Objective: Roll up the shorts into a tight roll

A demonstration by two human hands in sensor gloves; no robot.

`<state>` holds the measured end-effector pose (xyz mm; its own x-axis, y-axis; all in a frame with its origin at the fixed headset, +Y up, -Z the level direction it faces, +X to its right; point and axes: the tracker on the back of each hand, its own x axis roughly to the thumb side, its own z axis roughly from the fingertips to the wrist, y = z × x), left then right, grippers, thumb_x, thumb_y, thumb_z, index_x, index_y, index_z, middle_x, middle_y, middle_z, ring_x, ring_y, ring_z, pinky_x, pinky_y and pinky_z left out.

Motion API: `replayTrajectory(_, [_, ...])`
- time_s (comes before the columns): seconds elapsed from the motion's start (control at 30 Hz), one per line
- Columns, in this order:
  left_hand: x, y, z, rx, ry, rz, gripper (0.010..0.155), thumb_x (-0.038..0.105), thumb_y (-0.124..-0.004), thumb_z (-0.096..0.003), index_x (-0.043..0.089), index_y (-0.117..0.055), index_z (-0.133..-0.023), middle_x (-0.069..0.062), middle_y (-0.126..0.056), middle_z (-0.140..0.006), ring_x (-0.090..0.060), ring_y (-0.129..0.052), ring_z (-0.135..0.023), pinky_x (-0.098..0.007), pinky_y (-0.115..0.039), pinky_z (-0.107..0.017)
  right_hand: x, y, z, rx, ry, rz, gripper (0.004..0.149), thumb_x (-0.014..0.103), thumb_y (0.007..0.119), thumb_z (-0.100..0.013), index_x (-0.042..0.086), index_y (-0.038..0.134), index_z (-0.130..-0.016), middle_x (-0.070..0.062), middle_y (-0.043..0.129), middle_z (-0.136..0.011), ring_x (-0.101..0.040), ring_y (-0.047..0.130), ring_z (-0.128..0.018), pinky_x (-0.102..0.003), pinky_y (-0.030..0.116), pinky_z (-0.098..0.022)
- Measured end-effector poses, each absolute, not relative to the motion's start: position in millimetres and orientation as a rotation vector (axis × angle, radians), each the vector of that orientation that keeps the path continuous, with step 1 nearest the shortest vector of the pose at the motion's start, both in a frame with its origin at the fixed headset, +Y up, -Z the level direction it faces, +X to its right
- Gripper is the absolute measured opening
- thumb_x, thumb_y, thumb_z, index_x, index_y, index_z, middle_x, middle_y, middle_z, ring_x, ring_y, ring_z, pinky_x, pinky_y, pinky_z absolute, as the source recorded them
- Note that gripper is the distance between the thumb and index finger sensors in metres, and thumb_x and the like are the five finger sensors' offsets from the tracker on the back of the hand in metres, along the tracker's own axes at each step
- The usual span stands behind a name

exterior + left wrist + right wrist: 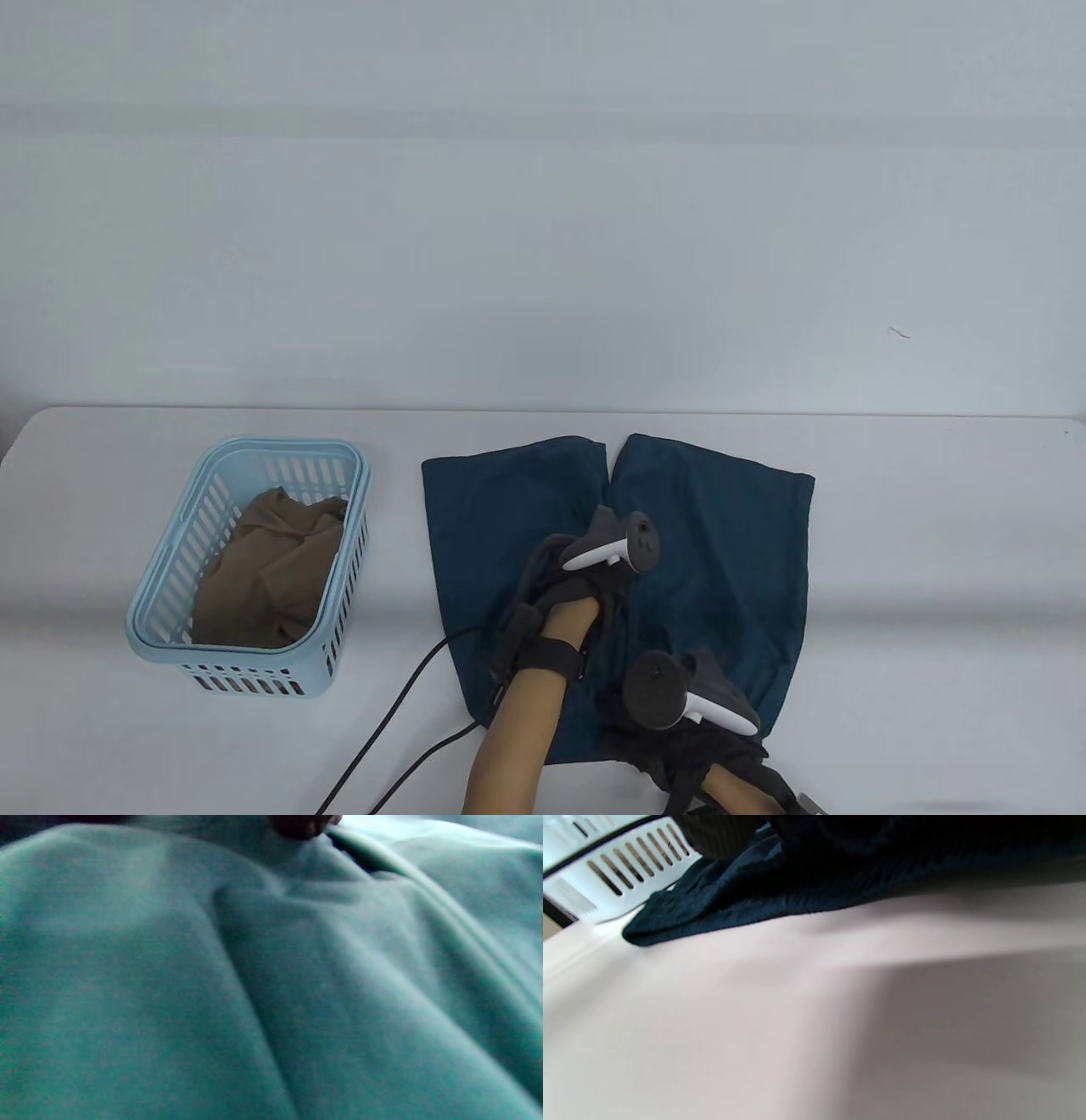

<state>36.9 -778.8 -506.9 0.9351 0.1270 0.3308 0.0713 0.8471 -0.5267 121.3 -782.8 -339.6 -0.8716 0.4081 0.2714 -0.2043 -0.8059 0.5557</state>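
Left hand point(594, 577) on shorts point(721, 543) middle | right hand point(679, 705) at near hem (both grips hidden) | basket point(161, 628) well left

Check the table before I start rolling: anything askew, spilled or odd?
Nothing spilled or damaged. The shorts lie spread flat but slightly askew, legs pointing away, with soft wrinkles under the left hand. The right hand sits at the waistband end. The brown cloth is bunched inside the blue basket.
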Motion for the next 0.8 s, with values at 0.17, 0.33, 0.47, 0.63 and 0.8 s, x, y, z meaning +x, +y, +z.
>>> replayTrajectory(0.17, [38.9, -780.6, -502.8, -0.52, -0.352, -0.014, 0.054, 0.023, -0.06, -0.0569, 0.03, -0.038, -0.105, -0.009, -0.026, -0.117, -0.042, -0.035, -0.107, -0.067, -0.037, -0.074, 116.3, -782.5, -338.5, 0.525, 0.731, 2.716, 0.059, 0.041, 0.06, -0.055, 0.015, 0.047, -0.106, -0.011, 0.039, -0.112, -0.035, 0.039, -0.1, -0.063, 0.037, -0.073])
replayTrajectory(0.33, [40.9, -780.9, -499.9, -0.508, -0.337, -0.045, 0.054, 0.025, -0.061, -0.0569, 0.03, -0.036, -0.105, -0.01, -0.027, -0.116, -0.043, -0.037, -0.106, -0.067, -0.041, -0.073, 120.6, -780.8, -336.8, 0.49, 0.701, 2.732, 0.056, 0.039, 0.06, -0.055, 0.015, 0.053, -0.104, -0.011, 0.043, -0.111, -0.035, 0.043, -0.1, -0.064, 0.037, -0.072])
replayTrajectory(0.47, [41.7, -780.3, -497.0, -0.483, -0.322, -0.081, 0.056, 0.027, -0.063, -0.0565, 0.029, -0.036, -0.105, -0.012, -0.029, -0.115, -0.043, -0.041, -0.104, -0.067, -0.041, -0.073, 133.2, -779.3, -335.4, 0.439, 0.681, 2.75, 0.051, 0.036, 0.06, -0.055, 0.017, 0.057, -0.102, -0.008, 0.047, -0.11, -0.034, 0.044, -0.101, -0.067, 0.033, -0.071])
replayTrajectory(0.63, [43.3, -779.2, -494.9, -0.479, -0.298, -0.119, 0.056, 0.03, -0.063, -0.0561, 0.027, -0.036, -0.106, -0.015, -0.033, -0.114, -0.043, -0.046, -0.102, -0.067, -0.041, -0.073, 148.0, -777.0, -334.7, 0.367, 0.688, 2.757, 0.048, 0.034, 0.06, -0.056, 0.017, 0.06, -0.101, -0.006, 0.049, -0.111, -0.034, 0.045, -0.103, -0.07, 0.03, -0.07])
replayTrajectory(0.8, [47.7, -778.5, -491.3, -0.469, -0.288, -0.15, 0.057, 0.031, -0.064, -0.056, 0.022, -0.038, -0.106, -0.019, -0.036, -0.112, -0.044, -0.049, -0.101, -0.07, -0.035, -0.072, 158.3, -775.1, -334.3, 0.3, 0.727, 2.767, 0.048, 0.033, 0.058, -0.057, 0.016, 0.059, -0.101, -0.007, 0.047, -0.112, -0.036, 0.042, -0.105, -0.073, 0.023, -0.068])
